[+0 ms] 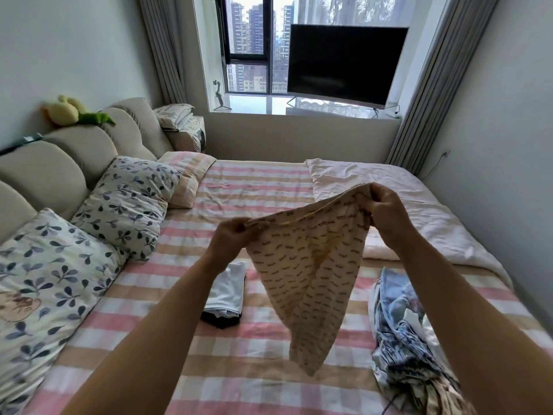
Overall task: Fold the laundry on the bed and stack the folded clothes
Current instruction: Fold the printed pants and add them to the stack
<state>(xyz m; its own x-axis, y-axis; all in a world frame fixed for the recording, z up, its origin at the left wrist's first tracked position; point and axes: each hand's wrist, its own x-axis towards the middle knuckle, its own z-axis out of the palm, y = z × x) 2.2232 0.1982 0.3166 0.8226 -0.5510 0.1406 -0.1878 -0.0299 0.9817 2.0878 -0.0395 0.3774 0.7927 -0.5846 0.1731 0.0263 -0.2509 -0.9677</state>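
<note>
A person's left hand (232, 235) and right hand (386, 209) hold up a cream garment (311, 265), soft cloth printed with rows of small dark marks, over a bed (239, 181) spread with a pink, tan and white checked sheet. The fingers (244, 226) of both hands are curled tight and pinch the garment's upper edge at either end. The left grips lower than the right, so the edge slopes up to the right while the rest hangs down to a loose point above the sheet. On the sheet under the left forearm, a folded white cloth (227, 290) lies on a folded black cloth (221, 320), making a small stack. To the right, a crumpled heap of blue-and-white patterned laundry (401, 324) lies unfolded near the bed's edge. A pale pink quilt (419, 211) is bunched over the far right corner. Two white leaf-print pillows (128, 205) lean against a padded beige headboard (59, 169), with a striped pink pillow (188, 172) beyond them. A yellow and green plush toy (74, 112) sits on top of the headboard. A dark flat-screen television (344, 61) stands on the window sill between grey curtains (425, 94).
</note>
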